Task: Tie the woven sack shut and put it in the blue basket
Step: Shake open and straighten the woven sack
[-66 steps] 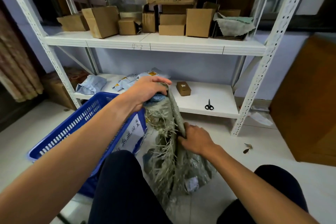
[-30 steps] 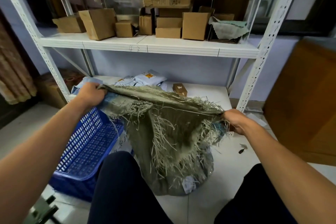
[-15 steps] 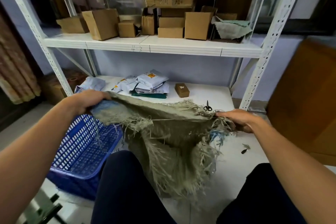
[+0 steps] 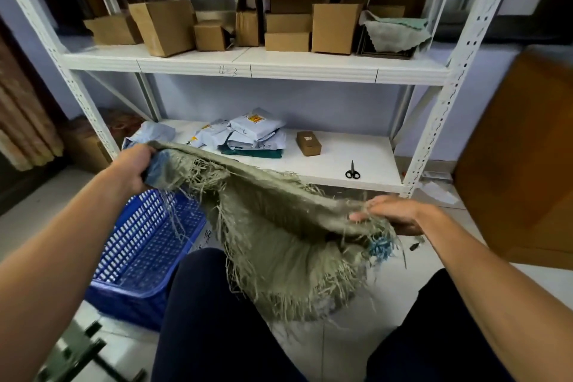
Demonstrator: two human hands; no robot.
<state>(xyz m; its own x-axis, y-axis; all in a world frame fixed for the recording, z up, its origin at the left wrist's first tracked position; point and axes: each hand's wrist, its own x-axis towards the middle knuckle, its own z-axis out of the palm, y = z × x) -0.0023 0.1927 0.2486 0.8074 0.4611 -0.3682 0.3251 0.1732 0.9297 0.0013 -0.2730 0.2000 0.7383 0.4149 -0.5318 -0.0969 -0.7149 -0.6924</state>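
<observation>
- Olive-green frayed woven sack (image 4: 279,232): its body sags to the floor between the person's knees at 6 o'clock, and its mouth is lifted and stretched flat. It is not tied and not in the basket.
- The mouth's long axis runs from 10 o'clock down to 4 o'clock, with a hand at each end and loose fringe hanging all along it.
- Left hand (image 4: 136,167): fist clenched round the bunched 10 o'clock corner.
- Right hand (image 4: 393,214): at the 4 o'clock corner, fingers almost straight over the rim, thumb hidden under the cloth. The corner hangs from it, so I read this as a pinch.
- Blue perforated plastic basket (image 4: 148,251): on the floor at 8 o'clock of the sack, just below the left hand and beside the left knee. The left hand is clearly the nearer one.
- Judgement: the next move is to bring the two corners together to gather or knot the neck. No cord is in view, so the corners probably tie to each other. The sack then swings toward 8 o'clock into the basket.
- Risk: frayed strands could slip out of the knot or snag on the basket holes.
- White metal shelf rack (image 4: 366,149) at 12 o'clock: black scissors (image 4: 352,171), a small brown cardboard box (image 4: 308,143) and white mailer packets (image 4: 254,133) sit on the lower shelf.
</observation>
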